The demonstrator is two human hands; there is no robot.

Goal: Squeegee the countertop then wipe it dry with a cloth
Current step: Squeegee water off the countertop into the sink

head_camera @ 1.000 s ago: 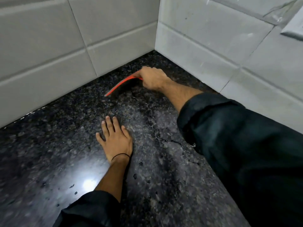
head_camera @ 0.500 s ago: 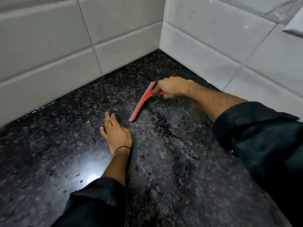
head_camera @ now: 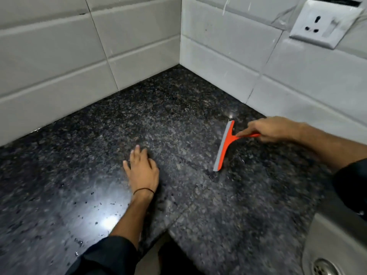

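A dark speckled granite countertop [head_camera: 174, 120] fills the view, with water droplets and a light glare at the lower left. My right hand [head_camera: 272, 130] grips the handle of an orange squeegee [head_camera: 225, 145], whose grey blade rests on the stone at the right of centre. My left hand [head_camera: 142, 169] lies flat on the counter, palm down, fingers slightly apart, with a black band at the wrist. No cloth is in view.
White tiled walls [head_camera: 59, 62] meet in a corner at the back. A white wall socket [head_camera: 325, 22] sits at the upper right. A steel sink rim [head_camera: 333, 231] and its drain [head_camera: 323, 267] show at the lower right. The counter's front edge runs near the bottom centre.
My right hand has drawn the squeegee from the back corner toward the right and nearer the sink. The view has pulled back. My left hand stays flat on the counter.
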